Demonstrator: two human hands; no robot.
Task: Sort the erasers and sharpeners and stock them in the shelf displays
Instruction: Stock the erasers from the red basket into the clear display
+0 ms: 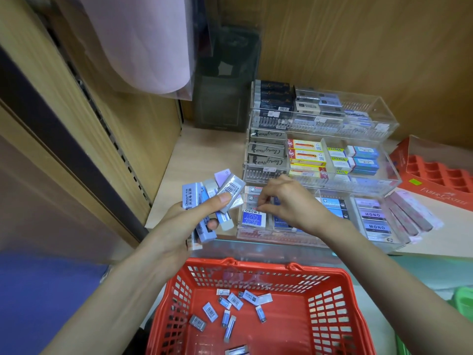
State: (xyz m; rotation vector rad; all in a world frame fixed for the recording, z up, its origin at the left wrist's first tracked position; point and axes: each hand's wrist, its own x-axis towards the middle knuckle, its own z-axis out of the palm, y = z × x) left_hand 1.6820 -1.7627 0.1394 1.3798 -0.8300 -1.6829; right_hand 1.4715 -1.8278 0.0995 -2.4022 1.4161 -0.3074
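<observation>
From the head view, the sorting looks well under way but far from done. The left hand (184, 221) has its fingers (222, 199) clamped, thumb on top, round a fanned bunch of erasers (204, 201) in blue, grey and lilac sleeves, so a whole handful is not yet placed. Just right of that bunch, the right hand (286, 201) reaches into the front-left compartment of the clear acrylic display (384, 183) on the shelf (199, 155); its fingertips (263, 198) are drawn together low in the compartment, just behind a blue MONO dust eraser (253, 217), but whether they pinch an eraser I cannot tell. Beyond the fingers, the middle and back tiers appear largely stocked with rows of boxed erasers, and the front tier holds stock in every compartment visible. Below both hands, nearer the person, the red basket (256, 267) holds a scatter of loose erasers (230, 303) on its floor, which I judge to be the main share of the work left. No sharpeners can be made out clearly. Well right of the fingers lie pink packets (409, 216) and a red tray (435, 175).
</observation>
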